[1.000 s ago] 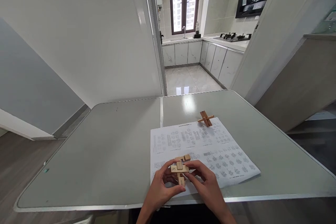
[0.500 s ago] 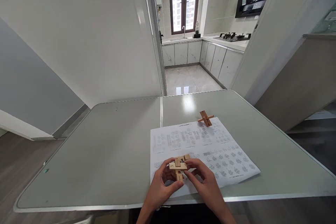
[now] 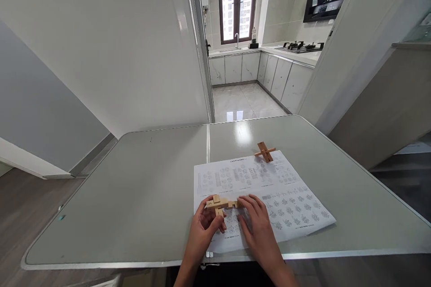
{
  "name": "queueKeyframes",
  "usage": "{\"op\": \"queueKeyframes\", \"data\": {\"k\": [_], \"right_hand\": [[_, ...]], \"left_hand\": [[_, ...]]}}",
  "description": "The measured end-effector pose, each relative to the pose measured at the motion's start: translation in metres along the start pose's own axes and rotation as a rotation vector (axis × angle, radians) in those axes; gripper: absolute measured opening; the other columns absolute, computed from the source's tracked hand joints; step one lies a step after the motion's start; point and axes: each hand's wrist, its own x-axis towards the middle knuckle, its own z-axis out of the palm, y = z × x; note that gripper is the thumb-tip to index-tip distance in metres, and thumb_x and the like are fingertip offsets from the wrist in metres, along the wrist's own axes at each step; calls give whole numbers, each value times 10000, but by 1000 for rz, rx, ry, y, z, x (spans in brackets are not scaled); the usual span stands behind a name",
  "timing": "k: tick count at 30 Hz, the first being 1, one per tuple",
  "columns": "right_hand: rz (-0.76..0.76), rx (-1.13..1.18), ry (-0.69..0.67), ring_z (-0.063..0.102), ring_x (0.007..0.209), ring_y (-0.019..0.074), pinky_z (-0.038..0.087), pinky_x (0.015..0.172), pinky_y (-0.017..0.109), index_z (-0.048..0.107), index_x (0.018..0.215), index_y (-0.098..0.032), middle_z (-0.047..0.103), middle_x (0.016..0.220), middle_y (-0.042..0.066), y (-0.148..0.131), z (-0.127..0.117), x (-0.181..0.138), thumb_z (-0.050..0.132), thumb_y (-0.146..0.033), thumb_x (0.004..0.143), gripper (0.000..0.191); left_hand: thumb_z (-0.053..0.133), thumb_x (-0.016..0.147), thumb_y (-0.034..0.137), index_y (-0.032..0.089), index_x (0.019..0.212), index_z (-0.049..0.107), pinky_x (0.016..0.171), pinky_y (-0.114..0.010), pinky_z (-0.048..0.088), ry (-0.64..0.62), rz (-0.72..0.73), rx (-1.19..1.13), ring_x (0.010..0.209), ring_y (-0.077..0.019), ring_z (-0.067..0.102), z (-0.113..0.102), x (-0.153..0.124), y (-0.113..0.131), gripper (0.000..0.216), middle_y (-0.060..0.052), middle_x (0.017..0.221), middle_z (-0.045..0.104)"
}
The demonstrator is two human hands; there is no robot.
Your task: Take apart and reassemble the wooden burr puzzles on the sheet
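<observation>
Wooden blocks [image 3: 217, 203] held over the paper's [image 3: 269, 181] near-left part.
The left hand [image 3: 202, 228] grips them; the right hand [image 3: 258, 222], loosely curled toward the paper's middle, may grip their far end, I cannot tell. Steady left support should keep joints aligned.

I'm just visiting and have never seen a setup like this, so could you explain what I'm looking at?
There is no machine here: these are a person's bare hands, seen from a camera worn on their head, looking forward and down. On the table lies a printed sheet covered in small diagrams. At its far edge sits a brown wooden cross-shaped object. The left hand holds pale wooden blocks fitted together. The right hand's fingertips are at the end of a notched piece; I cannot tell whether they grip it.
</observation>
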Motion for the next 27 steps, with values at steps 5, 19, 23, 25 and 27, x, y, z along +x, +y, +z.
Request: {"op": "queueKeyframes", "data": {"k": [5,19,23,25,27], "right_hand": [[43,28,-36,610,1146,332,550,965,537,663,1212,-317,686,1160,95,-3,-1,0,521,-360,1034,231],[294,256,-41,725,971,275,606,837,376,682,1084,-270,751,1054,69,-26,-30,5,666,-476,942,251],[332,280,-19,739,901,270,618,790,371,687,1046,-255,760,1003,76,-32,-31,7,684,-495,925,268],[335,300,2,745,898,274,623,793,375,693,1030,-250,763,1011,83,-35,-30,6,695,-500,917,274],[349,325,10,751,898,276,628,804,376,697,1018,-247,766,1018,87,-37,-28,6,700,-507,912,280]], "left_hand": [[794,829,486,209,1397,510,705,-329,563,0,-19,43,708,-184,672,0,-2,-1,693,-56,912,726],[869,760,325,285,1350,556,848,-359,592,-41,67,307,857,-210,703,9,-7,4,669,-31,1045,741],[901,729,357,294,1316,585,824,-325,573,-47,99,401,873,-215,699,10,-9,4,670,-24,1057,752],[916,708,380,295,1291,595,772,-296,561,-37,116,430,807,-191,677,10,-9,4,670,-9,1009,747],[930,686,390,294,1271,606,718,-272,544,-29,119,456,716,-158,629,10,-10,3,676,6,955,734]]}}
